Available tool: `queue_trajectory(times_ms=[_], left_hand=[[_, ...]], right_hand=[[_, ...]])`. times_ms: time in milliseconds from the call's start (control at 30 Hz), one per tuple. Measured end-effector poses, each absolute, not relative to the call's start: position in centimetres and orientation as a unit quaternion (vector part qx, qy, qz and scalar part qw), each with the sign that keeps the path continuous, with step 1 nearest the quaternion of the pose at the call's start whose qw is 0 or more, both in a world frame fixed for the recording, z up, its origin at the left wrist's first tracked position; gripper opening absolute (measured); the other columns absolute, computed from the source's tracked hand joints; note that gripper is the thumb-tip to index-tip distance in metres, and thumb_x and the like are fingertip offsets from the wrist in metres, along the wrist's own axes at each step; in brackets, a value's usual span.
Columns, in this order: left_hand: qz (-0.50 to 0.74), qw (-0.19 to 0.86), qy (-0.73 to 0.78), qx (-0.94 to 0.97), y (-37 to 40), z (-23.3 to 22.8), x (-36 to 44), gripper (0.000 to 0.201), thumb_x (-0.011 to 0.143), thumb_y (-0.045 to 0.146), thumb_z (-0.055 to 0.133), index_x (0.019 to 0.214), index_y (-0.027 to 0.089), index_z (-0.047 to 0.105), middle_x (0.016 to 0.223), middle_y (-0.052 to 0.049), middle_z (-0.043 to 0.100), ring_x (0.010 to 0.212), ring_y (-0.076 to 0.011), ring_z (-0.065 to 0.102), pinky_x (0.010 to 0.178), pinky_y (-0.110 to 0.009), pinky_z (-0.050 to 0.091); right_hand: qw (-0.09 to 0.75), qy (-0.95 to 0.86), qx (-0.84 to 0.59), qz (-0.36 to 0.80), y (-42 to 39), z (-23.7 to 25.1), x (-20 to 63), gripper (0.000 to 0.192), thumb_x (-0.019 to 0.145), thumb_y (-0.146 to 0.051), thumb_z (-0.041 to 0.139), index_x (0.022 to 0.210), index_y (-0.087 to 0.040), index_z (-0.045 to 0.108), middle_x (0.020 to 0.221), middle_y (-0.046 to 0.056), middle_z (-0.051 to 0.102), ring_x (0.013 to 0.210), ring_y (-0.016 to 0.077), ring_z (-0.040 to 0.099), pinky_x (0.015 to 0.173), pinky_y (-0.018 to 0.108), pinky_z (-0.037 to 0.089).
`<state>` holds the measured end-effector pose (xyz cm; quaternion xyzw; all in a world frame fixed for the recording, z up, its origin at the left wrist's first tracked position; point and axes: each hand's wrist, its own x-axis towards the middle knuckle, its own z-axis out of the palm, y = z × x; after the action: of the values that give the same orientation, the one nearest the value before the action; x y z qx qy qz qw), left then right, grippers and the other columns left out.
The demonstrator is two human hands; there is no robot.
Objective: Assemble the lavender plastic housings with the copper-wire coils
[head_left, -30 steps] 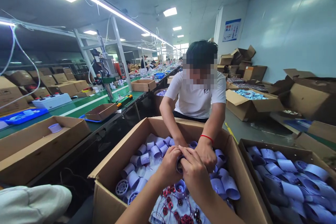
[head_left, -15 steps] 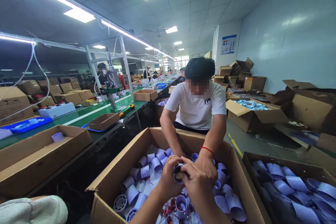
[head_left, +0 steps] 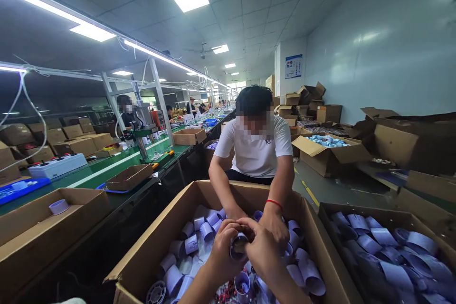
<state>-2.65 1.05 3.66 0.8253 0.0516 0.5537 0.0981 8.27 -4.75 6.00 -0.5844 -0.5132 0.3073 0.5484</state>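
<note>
Head view, co-worker's hand (head_left: 277,224) behind held cylinder (head_left: 238,248), cardboard box (head_left: 156,240)

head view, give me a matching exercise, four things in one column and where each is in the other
Things:
1. pale cylinder part
2. red wrist band
3. lone pale ring
4. blue tray

Places:
A. on the green line at far left
B. in the cardboard box at left
C. between the left hand and right hand
D. on the facing person's wrist

Pairs: 1-C, 2-D, 3-B, 4-A
</note>
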Motion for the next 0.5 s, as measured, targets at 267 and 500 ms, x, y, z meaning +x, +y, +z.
queue_trajectory(times_ms=[267, 500], left_hand=[[0.542, 0.079, 0.083, 0.833, 3.1, 0.1, -2.1, 0.029, 0.065, 0.015, 0.061, 0.089, 0.023, 0.045, 0.072, -0.001, 0.060, 0.065, -0.0164, 0.056, 0.057, -0.027, 0.046], [0.535, 0.080, 0.086, 0.837, 4.4, -0.9, -2.2, 0.032, 0.062, 0.018, 0.063, 0.090, 0.023, 0.047, 0.074, -0.002, 0.062, 0.066, -0.0172, 0.057, 0.057, -0.027, 0.046]], right_hand=[[0.481, -0.552, -0.627, 0.265, -3.1, 3.7, 8.7, 0.052, 0.055, 0.000, 0.045, 0.090, -0.027, 0.072, 0.083, 0.000, 0.076, 0.084, 0.0202, 0.071, 0.071, 0.024, 0.050], [0.467, -0.590, -0.606, 0.259, -0.8, 0.7, 9.8, 0.043, 0.062, -0.013, 0.053, 0.100, -0.025, 0.069, 0.080, 0.000, 0.075, 0.080, 0.0219, 0.070, 0.071, 0.026, 0.049]])
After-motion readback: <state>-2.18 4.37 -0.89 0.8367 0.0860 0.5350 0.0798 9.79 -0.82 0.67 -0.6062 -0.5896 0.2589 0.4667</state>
